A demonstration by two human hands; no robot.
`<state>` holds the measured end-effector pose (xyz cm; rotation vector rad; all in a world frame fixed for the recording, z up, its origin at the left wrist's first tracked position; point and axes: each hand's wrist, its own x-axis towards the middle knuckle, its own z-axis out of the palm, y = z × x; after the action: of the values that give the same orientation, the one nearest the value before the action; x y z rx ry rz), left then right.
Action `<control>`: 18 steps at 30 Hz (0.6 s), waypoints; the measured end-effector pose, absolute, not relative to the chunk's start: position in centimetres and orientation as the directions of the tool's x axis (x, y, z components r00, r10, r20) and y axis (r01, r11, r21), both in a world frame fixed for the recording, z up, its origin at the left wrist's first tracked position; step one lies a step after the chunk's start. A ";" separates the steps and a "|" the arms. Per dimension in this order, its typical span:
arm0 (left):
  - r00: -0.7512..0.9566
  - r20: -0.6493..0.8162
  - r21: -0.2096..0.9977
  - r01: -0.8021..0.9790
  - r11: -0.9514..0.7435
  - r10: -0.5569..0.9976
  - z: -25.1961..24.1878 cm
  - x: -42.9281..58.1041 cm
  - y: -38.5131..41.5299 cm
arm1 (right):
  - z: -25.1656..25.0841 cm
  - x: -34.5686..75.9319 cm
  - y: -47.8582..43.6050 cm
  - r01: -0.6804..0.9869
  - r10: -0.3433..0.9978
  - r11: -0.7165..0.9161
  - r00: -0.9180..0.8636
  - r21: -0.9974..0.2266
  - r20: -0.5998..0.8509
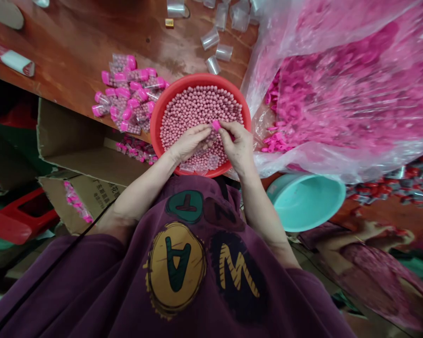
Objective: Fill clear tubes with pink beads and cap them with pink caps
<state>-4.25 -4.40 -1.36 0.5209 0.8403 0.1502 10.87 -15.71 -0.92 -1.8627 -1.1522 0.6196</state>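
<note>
Over a red basin [156, 101] of small pink beads [200, 105], my two hands meet with fingers pinched together. My right hand [240, 144] grips a bright pink cap [216, 125] between thumb and fingers. Just beside it, my left hand [192, 142] is closed around a small clear container, mostly covered by the fingers. Several clear containers [211, 163] lie on the beads at the near side of the basin. To the left, a pile of filled clear containers with pink caps [130, 91] rests on the wooden table [74, 56].
A large clear plastic bag [338, 94] of pink caps spreads at the right. Below it stands a turquoise basin [305, 202]. Empty clear tubes [210, 38] lie behind the red basin. An open cardboard box [81, 141] is at left; a co-worker's arm [352, 237] shows at right.
</note>
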 end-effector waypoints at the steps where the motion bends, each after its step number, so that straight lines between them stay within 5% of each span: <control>1: 0.670 -0.662 0.500 0.061 0.864 0.336 -1.5 -4.2 -4.6 | -1.0 10.6 -15.8 0.464 0.885 -0.231 0.466 -0.855 0.014; 14: 0.670 -0.623 0.590 0.065 0.804 0.404 -1.5 -4.3 -5.5 | -1.7 10.0 -16.7 0.516 0.870 -0.246 0.491 -0.821 0.048; 18: 0.636 -0.666 0.527 0.030 0.849 0.390 -1.2 -4.5 -5.7 | -1.5 9.7 -17.4 0.562 0.890 -0.251 0.454 -0.788 0.039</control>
<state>-4.52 -5.72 -1.19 0.5318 0.8660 0.2170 9.72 -17.42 -1.53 -1.9410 -1.2152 0.5462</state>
